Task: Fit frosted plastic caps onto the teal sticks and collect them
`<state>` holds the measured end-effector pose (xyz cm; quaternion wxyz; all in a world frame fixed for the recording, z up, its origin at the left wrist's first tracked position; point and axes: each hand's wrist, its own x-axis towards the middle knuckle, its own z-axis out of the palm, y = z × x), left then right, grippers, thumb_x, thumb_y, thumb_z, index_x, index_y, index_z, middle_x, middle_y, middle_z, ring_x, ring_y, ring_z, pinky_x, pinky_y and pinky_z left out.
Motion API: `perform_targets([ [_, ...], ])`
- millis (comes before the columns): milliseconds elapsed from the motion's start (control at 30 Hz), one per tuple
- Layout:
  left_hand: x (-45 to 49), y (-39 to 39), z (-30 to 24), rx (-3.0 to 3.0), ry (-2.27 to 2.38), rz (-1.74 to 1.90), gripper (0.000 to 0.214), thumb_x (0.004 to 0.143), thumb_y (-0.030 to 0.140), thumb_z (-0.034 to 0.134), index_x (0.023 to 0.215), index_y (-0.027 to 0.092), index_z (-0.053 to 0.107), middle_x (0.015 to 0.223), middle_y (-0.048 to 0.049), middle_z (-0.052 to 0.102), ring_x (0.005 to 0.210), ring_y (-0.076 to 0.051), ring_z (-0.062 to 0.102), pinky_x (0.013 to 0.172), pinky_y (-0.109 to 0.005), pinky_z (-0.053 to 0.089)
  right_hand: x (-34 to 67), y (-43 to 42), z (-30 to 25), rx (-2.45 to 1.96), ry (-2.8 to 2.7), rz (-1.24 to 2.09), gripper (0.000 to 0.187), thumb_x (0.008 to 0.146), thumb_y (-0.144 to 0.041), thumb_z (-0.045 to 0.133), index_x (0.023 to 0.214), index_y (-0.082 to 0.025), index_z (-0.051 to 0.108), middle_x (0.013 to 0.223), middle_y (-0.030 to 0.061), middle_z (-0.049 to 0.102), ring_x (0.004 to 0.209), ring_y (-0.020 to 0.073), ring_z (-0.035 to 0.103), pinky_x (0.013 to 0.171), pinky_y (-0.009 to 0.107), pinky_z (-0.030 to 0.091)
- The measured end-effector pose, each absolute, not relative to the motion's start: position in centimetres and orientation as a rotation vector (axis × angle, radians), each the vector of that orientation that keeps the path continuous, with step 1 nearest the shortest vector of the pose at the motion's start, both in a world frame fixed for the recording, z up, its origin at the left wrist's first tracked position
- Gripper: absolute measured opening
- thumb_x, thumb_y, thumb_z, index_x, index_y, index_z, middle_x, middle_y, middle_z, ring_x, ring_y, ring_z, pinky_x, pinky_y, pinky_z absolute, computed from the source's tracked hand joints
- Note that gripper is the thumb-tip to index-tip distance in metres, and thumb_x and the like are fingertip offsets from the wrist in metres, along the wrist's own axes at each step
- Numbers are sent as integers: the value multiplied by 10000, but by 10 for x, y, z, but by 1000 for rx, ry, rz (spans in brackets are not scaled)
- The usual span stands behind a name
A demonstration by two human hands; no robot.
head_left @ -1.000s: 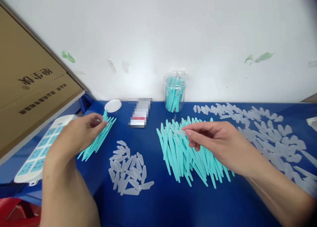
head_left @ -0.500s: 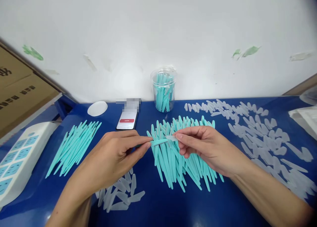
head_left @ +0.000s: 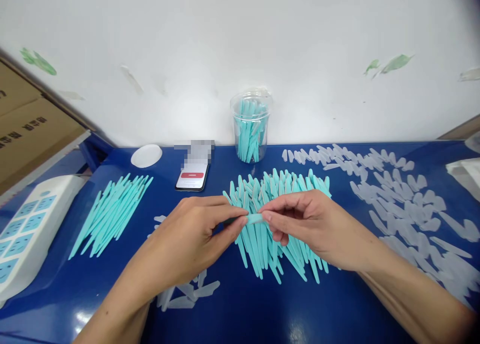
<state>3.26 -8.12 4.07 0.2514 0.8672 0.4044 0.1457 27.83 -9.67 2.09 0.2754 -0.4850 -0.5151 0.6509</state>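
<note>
My left hand (head_left: pixel 204 229) pinches a teal eyebrow razor (head_left: pixel 255 218) between thumb and fingertips. At the razor's other end, my right hand (head_left: pixel 307 224) is closed on a translucent blade cap, which appears to be over the blade end; the fingers hide most of it. Both hands are over a fanned pile of teal razors (head_left: pixel 262 254) on the blue table. Under my left forearm lie several loose translucent caps (head_left: pixel 185 291), partly hidden. Many more caps (head_left: pixel 405 204) are spread out on the right.
A clear plastic cup (head_left: pixel 252 134) full of teal razors stands against the white wall. Left of it are a phone (head_left: pixel 190 183) and a white round lid (head_left: pixel 146 156). A separate bundle of razors (head_left: pixel 110 214) lies near a white power strip (head_left: pixel 63 194). Cardboard boxes (head_left: pixel 22 119) stand far left.
My left hand has moved right, bringing the razor up to my right hand. The cap, whose tip was just meeting the razor, now overlaps it. The view has shifted slightly.
</note>
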Motion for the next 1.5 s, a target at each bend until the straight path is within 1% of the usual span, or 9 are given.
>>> perform_targets([
  [133, 36, -81, 40, 2307, 1104, 416, 240, 1091, 322, 586, 1153, 323, 819, 787, 39, 661, 623, -90, 557, 568, -256, 389, 279, -96, 21, -1301, -1392, 1739, 171, 928, -368, 787, 931, -198, 797, 704, -12, 675, 667, 118, 602, 673, 272, 505],
  [367, 16, -75, 44, 2226, 1151, 337, 225, 1077, 368, 602, 1022, 304, 810, 760, 47, 675, 612, -93, 550, 547, -245, 406, 291, -91, 17, -1269, -1309, 1729, 255, 924, -454, 808, 970, -205, 828, 709, -8, 699, 671, 121, 626, 690, 283, 521],
  [467, 8, -73, 42, 2245, 1204, 448, 200, 1067, 358, 627, 1130, 337, 816, 817, 40, 683, 622, -92, 544, 538, -243, 405, 294, -87, 18, -1205, -1178, 1747, 284, 873, -465, 863, 940, -190, 840, 695, -7, 693, 650, 111, 624, 662, 271, 520],
  [600, 12, -73, 40, 2377, 1159, 601, 273, 1061, 280, 642, 1262, 381, 797, 965, 12, 683, 774, -111, 617, 633, -262, 451, 291, -85, 21, -1190, -957, 1842, 315, 764, -445, 952, 792, -163, 813, 664, -10, 672, 613, 94, 621, 623, 246, 516],
  [767, 21, -75, 39, 2433, 1169, 663, 260, 1052, 266, 650, 1230, 360, 816, 958, 11, 673, 717, -99, 580, 605, -267, 425, 288, -86, 22, -1183, -863, 1865, 310, 724, -398, 982, 719, -160, 783, 668, -12, 676, 619, 88, 638, 625, 225, 530],
  [1033, 20, -78, 41, 2475, 1214, 677, 254, 1055, 284, 643, 1235, 342, 813, 978, 3, 693, 740, -110, 605, 625, -263, 443, 286, -87, 22, -1210, -883, 1841, 322, 724, -428, 978, 743, -161, 799, 666, -6, 677, 617, 93, 639, 616, 228, 541],
  [1167, 20, -78, 42, 2506, 1201, 677, 252, 1056, 278, 646, 1237, 341, 808, 986, 12, 685, 697, -91, 580, 611, -254, 435, 285, -87, 21, -1205, -898, 1845, 325, 709, -426, 986, 772, -160, 811, 678, -2, 688, 627, 101, 650, 616, 233, 550],
  [1333, 15, -78, 43, 2547, 1231, 693, 220, 1052, 275, 650, 1197, 305, 812, 1006, -4, 686, 762, -110, 611, 662, -263, 460, 285, -86, 21, -1216, -906, 1828, 336, 718, -445, 974, 714, -169, 782, 672, 0, 683, 624, 106, 640, 633, 255, 560],
  [1500, 19, -81, 42, 2533, 1216, 655, 196, 1061, 288, 636, 1144, 287, 814, 986, 2, 678, 689, -88, 574, 610, -252, 433, 284, -86, 23, -1250, -910, 1817, 352, 681, -455, 986, 697, -176, 772, 672, 1, 679, 621, 114, 635, 626, 272, 560],
])
